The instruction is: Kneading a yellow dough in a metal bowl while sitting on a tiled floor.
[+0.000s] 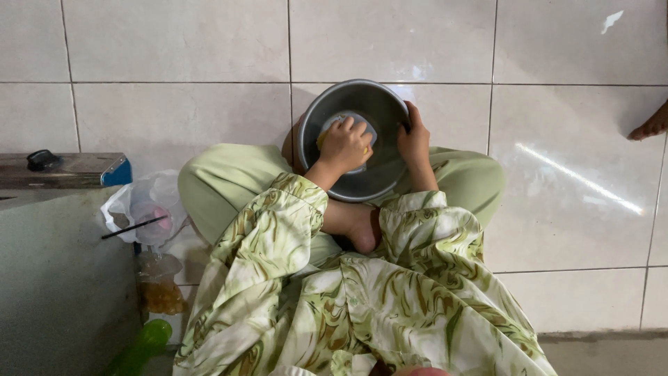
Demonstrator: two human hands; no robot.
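Note:
A round metal bowl (381,111) rests on my crossed legs as I sit on the tiled floor. My left hand (344,145) is inside the bowl, closed on a yellow sponge (324,135) that shows at its fingers and is mostly hidden by it. At the bowl's right side, my right hand (414,136) grips the rim. Both arms wear green patterned sleeves.
At left stand a wooden ledge (69,169) with a small dark object (43,159), a plastic bag (142,205) with a thin black stick (133,228) across it, and a green bottle (142,345). Another person's foot (650,125) shows at the right edge.

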